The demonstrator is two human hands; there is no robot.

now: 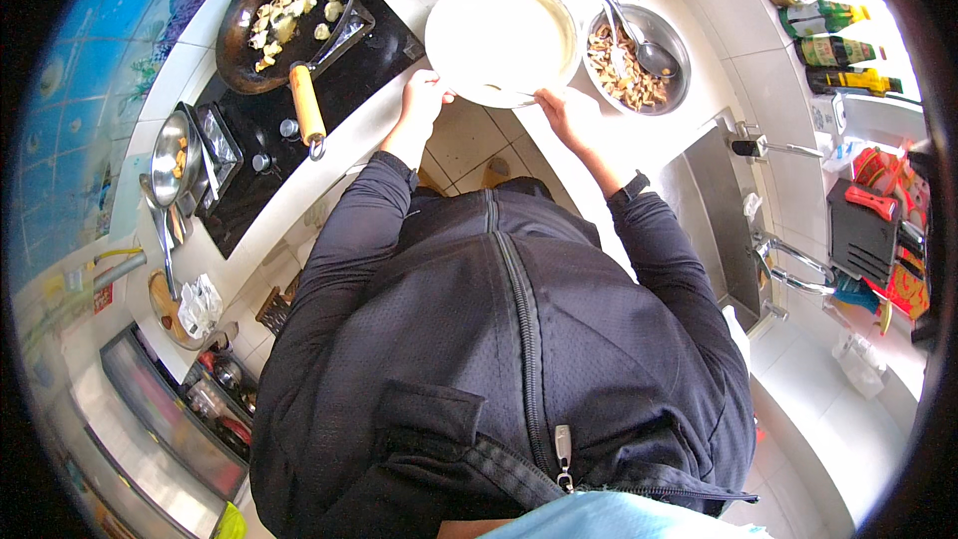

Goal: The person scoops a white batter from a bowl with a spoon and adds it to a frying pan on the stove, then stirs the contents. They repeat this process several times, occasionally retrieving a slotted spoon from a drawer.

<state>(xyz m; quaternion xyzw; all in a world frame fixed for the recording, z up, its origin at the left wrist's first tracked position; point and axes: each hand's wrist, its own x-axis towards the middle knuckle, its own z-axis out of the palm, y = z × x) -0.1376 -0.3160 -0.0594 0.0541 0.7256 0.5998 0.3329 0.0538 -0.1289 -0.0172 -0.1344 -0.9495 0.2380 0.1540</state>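
A large white round dish [498,37], overexposed so that its contents cannot be made out, is gripped at its near rim by both hands. My left hand [425,99] pinches the rim's left side, and my right hand [561,111] the right side. To the left, a wok [232,37] with a wooden handle [307,106] sits on the black gas stove [359,75] and holds pale browned pieces of food [288,11]. Right of the dish stands a steel bowl [677,93] of chopped brown food [621,75], with a ladle [657,58] and another utensil in it.
A small steel pan [166,165] with orange bits lies beside the stove, near metal utensils [161,239]. The sink [700,195] with its faucet [801,277] is at the right. Several sauce bottles [834,52] and a black knife block [857,239] stand beyond.
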